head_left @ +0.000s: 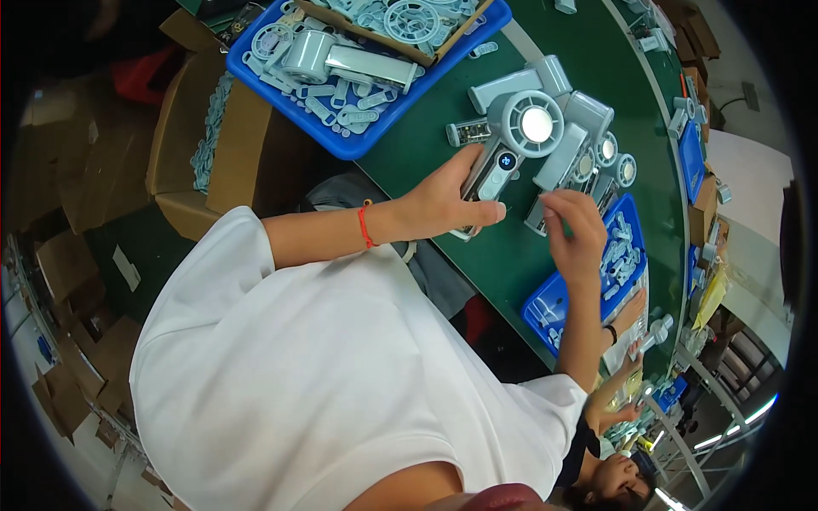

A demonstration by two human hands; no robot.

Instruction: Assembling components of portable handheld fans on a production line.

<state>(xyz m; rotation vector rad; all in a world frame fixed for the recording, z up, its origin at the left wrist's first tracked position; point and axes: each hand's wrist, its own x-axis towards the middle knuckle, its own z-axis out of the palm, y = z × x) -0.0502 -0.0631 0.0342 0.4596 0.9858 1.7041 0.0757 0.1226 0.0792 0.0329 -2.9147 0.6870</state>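
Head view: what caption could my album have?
Left hand grips a pale grey, round-headed plastic fan above a flat green table, right hand nearby.

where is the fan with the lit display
In the head view, the fan is in the left hand, over the green table, left of the right hand.

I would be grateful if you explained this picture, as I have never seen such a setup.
There is no robot here: a person works with two bare hands. The picture comes from a wide fisheye camera on that person's head, looking down, so straight edges bend near its rim. The left hand holds a pale handheld device, apparently a small fan, its little display lit. The right hand is raised nearby, fingers curled; whether it holds anything is unclear. On the green table are similar devices and blue trays of small parts.
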